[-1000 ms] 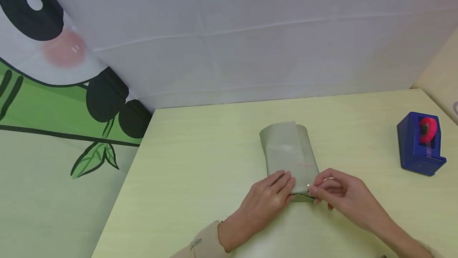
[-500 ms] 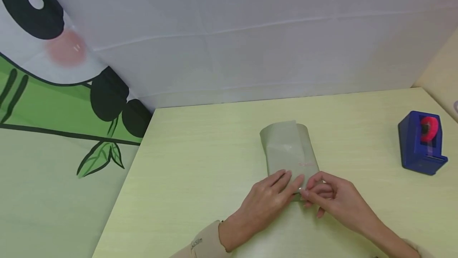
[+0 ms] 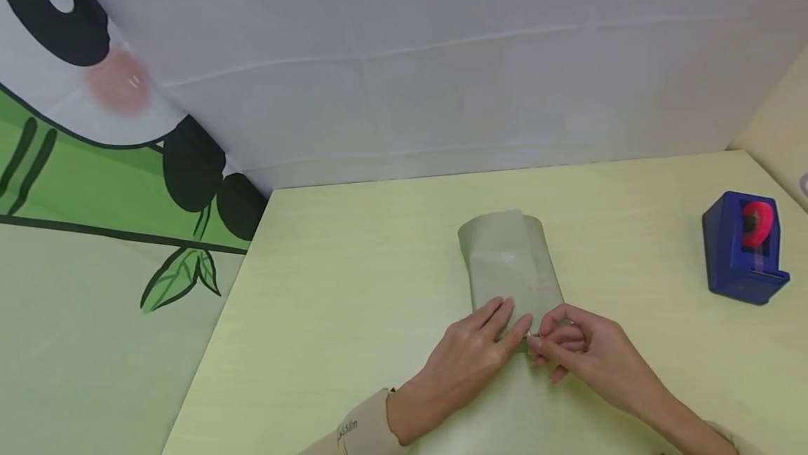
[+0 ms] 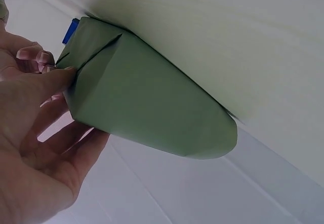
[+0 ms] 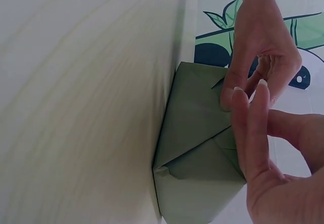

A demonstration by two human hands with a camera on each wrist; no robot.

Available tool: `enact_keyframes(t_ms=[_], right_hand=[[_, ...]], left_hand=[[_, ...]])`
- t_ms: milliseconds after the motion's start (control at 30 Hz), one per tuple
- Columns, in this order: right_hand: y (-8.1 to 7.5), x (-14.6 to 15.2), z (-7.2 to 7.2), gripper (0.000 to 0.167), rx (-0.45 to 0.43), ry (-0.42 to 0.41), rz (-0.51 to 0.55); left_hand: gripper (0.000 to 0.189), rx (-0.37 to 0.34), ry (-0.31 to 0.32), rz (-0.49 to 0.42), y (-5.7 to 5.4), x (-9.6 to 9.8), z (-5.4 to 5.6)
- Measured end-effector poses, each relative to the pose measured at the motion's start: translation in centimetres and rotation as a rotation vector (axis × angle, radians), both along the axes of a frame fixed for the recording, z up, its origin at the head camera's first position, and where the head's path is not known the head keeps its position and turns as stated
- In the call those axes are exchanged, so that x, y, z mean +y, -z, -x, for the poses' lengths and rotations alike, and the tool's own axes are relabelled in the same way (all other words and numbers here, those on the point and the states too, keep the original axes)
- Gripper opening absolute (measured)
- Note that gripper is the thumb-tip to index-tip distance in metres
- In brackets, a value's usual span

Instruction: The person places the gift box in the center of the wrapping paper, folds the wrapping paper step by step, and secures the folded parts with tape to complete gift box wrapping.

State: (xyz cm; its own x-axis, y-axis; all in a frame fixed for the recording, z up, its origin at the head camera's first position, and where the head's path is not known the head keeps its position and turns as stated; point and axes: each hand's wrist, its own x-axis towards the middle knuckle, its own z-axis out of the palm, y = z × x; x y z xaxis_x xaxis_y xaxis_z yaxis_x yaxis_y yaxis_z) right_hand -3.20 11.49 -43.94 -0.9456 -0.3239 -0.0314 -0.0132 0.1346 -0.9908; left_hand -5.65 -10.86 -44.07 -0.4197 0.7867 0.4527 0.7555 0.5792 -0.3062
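Observation:
A package wrapped in grey-green paper (image 3: 505, 266) lies on the table, its near end folded into slanting flaps, as the right wrist view shows on the wrapped package (image 5: 190, 117). My left hand (image 3: 470, 353) holds that near end, fingers on top and thumb against the flap; the left wrist view shows the thumb (image 4: 55, 82) over a crease. Close beside it, my right hand (image 3: 596, 353) pinches a tiny shiny piece, apparently clear tape (image 3: 528, 335), between thumb and forefinger at the flap's edge. Fingers hide most of the piece.
A blue tape dispenser (image 3: 741, 252) with a red-cored roll stands at the table's right side. Behind the pale wooden table (image 3: 353, 259) hangs a white sheet (image 3: 442, 104). A cartoon-printed cloth (image 3: 95, 181) is at the left.
My right hand has moved left along the package's near end, bringing the shiny piece up to my left thumb. The left thumb has shifted slightly; the package stays in place.

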Motion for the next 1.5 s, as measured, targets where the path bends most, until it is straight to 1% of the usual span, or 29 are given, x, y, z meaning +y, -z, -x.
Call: enact_keyframes(t_ms=[267, 600, 700, 800, 900, 1033, 1167, 1333, 1433, 1500], right_hand=[[0.05, 0.0, 0.05, 0.022, 0.013, -0.01, 0.01], [0.21, -0.05, 0.03, 0.02, 0.044, -0.008, -0.003], [0.27, -0.11, -0.06, 0.019, 0.076, -0.006, -0.011], [0.33, -0.18, -0.16, 0.016, 0.152, -0.004, -0.045], [0.39, -0.26, -0.26, 0.014, 0.273, 0.001, -0.119], [0.46, -0.3, -0.33, 0.023, 0.42, 0.025, -0.231], [0.57, -0.15, -0.31, 0.031, 0.528, 0.043, -0.308], [0.76, 0.03, -0.14, 0.036, 0.642, 0.039, -0.389], [0.76, 0.04, 0.08, 0.036, 0.696, 0.058, -0.45], [0.73, 0.07, 0.28, 0.031, 0.749, 0.073, -0.495]], left_hand=[[0.04, -0.011, -0.014, 0.018, 0.04, 0.01, -0.2], [0.038, 0.047, -0.054, 0.09, 0.07, 0.21, -0.44], [0.037, 0.041, -0.064, 0.098, 0.15, 0.29, -0.54], [0.036, 0.032, -0.071, 0.104, 0.23, 0.34, -0.56], [0.036, 0.03, -0.074, 0.11, 0.36, 0.38, -0.54], [0.037, 0.026, -0.073, 0.112, 0.41, 0.42, -0.49], [0.037, 0.015, -0.068, 0.109, 0.36, 0.45, -0.47], [0.037, 0.001, -0.062, 0.099, 0.34, 0.43, -0.47], [0.037, 0.007, -0.058, 0.094, 0.3, 0.49, -0.43], [0.038, 0.017, -0.056, 0.087, 0.31, 0.55, -0.42]])
